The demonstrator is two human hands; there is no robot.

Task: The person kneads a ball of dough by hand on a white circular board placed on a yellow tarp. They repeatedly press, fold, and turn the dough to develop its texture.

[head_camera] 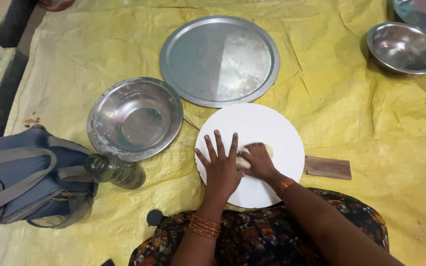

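Note:
A round white board (267,123) with a brown wooden handle (328,167) lies on the yellow sheet in front of me. A small pale lump of dough (268,149) rests on the board. My right hand (258,161) presses down on the dough with bent fingers, covering most of it. My left hand (221,166) lies flat on the board just left of the dough, fingers spread, touching the right hand. Both wrists wear bangles.
A steel bowl (135,118) sits left of the board, a large flat steel plate (219,60) behind it. A clear bottle (115,170) lies beside a blue bag (30,175). Another steel bowl (404,48) stands far right. A small dark cap (154,216) is near my lap.

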